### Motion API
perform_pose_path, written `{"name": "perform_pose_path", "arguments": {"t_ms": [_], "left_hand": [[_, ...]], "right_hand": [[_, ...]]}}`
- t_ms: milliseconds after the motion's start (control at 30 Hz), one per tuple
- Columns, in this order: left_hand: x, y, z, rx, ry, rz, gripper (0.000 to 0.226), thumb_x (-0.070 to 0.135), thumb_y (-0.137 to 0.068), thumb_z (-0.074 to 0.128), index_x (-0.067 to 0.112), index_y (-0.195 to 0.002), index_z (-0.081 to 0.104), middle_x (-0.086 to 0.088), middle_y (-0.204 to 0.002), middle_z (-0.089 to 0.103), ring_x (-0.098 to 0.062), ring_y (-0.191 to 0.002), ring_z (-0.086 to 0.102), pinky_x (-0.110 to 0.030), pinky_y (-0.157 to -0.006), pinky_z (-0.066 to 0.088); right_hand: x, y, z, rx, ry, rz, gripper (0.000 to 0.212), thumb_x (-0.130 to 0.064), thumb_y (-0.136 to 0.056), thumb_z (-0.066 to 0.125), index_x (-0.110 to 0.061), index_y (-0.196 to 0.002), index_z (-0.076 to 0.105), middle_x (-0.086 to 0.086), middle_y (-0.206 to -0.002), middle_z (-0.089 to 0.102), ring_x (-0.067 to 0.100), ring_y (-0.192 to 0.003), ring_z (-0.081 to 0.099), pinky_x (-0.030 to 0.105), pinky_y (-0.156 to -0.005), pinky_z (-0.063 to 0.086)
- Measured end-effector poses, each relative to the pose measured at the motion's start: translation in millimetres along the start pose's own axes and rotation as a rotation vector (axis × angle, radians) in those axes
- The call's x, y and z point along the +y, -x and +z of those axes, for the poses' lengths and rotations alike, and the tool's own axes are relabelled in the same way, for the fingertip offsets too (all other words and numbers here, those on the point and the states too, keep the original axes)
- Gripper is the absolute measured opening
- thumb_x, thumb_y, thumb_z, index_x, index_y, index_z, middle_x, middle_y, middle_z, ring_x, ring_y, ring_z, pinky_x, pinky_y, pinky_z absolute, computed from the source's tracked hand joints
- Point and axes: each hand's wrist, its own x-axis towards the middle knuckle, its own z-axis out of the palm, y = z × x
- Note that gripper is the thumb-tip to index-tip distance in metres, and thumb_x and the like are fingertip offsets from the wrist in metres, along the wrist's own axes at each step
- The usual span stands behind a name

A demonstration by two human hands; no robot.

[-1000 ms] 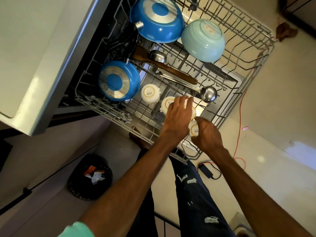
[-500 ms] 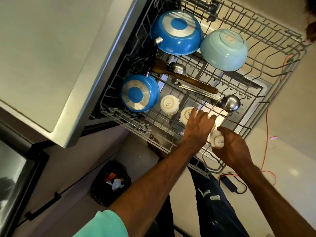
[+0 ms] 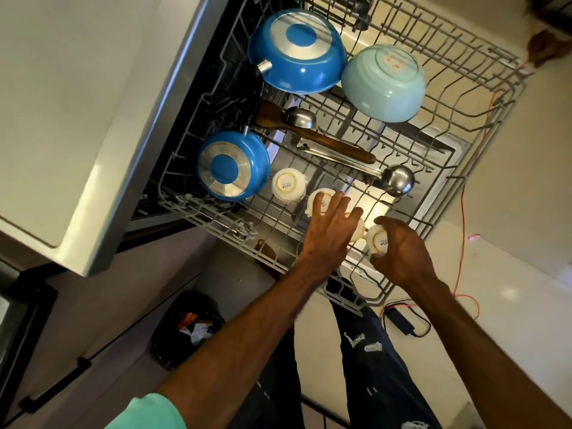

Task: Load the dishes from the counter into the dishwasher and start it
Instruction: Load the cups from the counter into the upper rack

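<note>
The right hand (image 3: 402,252) curls its fingers round a small white cup (image 3: 378,239), bottom up, at the front of the dishwasher rack (image 3: 213,216). Just beside it, the left hand (image 3: 331,233) rests with fingers spread on a second cup (image 3: 318,202). Two blue pans (image 3: 232,165) sit farther back.

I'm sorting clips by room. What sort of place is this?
Most likely a home kitchen: a pulled-out dishwasher rack holding an upturned blue pan and ladle, a pale countertop beside it, and a white cup gripped by the right hand for loading.

Right hand (image 3: 402,247) grips white cup (image 3: 377,239) at dishwasher rack (image 3: 216,226).
</note>
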Motion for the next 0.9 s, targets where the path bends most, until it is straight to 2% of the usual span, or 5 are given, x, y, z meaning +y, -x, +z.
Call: {"name": "perform_pose_path", "arguments": {"t_ms": [133,367,500,733,900], "left_hand": [[2,2,1,-0.013,-0.016,-0.005,0.071,0.022,-0.076,0.077,0.017,-0.14,0.047,-0.016,-0.153,0.04,-0.034,-0.147,0.027,-0.059,-0.118,0.02],[6,3,-2,-0.021,-0.011,-0.004,0.075,0.02,-0.076,0.08,0.016,-0.141,0.044,-0.02,-0.154,0.037,-0.038,-0.149,0.024,-0.059,-0.12,0.019],[7,2,-3,-0.018,0.026,-0.006,0.07,0.018,-0.079,0.079,0.019,-0.141,0.045,-0.022,-0.157,0.033,-0.04,-0.15,0.019,-0.058,-0.121,0.009],[5,2,-1,-0.047,0.033,-0.002,0.076,0.02,-0.078,0.08,0.022,-0.145,0.045,-0.022,-0.16,0.025,-0.041,-0.152,0.014,-0.059,-0.121,0.006],[1,0,3,-0.039,0.052,-0.004,0.076,0.02,-0.077,0.081,0.023,-0.145,0.046,-0.02,-0.16,0.026,-0.039,-0.151,0.015,-0.059,-0.121,0.011]], "right_hand": [[1,2,-4,-0.015,0.016,0.018,0.071,-0.008,-0.066,0.087,-0.014,-0.129,0.055,0.013,-0.123,0.06,0.031,-0.1,0.061,0.036,-0.076,0.053],[7,-5,-4,-0.086,-0.015,-0.108,0.073,0.002,-0.06,0.084,-0.014,-0.126,0.06,0.009,-0.121,0.062,0.029,-0.103,0.061,0.037,-0.08,0.054],[7,-13,-6,-0.079,-0.024,-0.173,0.071,0.006,-0.058,0.083,-0.011,-0.124,0.061,0.01,-0.119,0.063,0.029,-0.101,0.061,0.042,-0.08,0.057],[20,-36,-2,-0.111,-0.142,-0.233,0.07,0.013,-0.054,0.078,-0.007,-0.119,0.06,0.011,-0.111,0.064,0.03,-0.1,0.062,0.05,-0.085,0.054],[24,-37,-6,-0.074,-0.171,-0.293,0.07,0.013,-0.056,0.081,-0.006,-0.12,0.061,0.01,-0.113,0.064,0.024,-0.104,0.06,0.035,-0.091,0.048]]}}
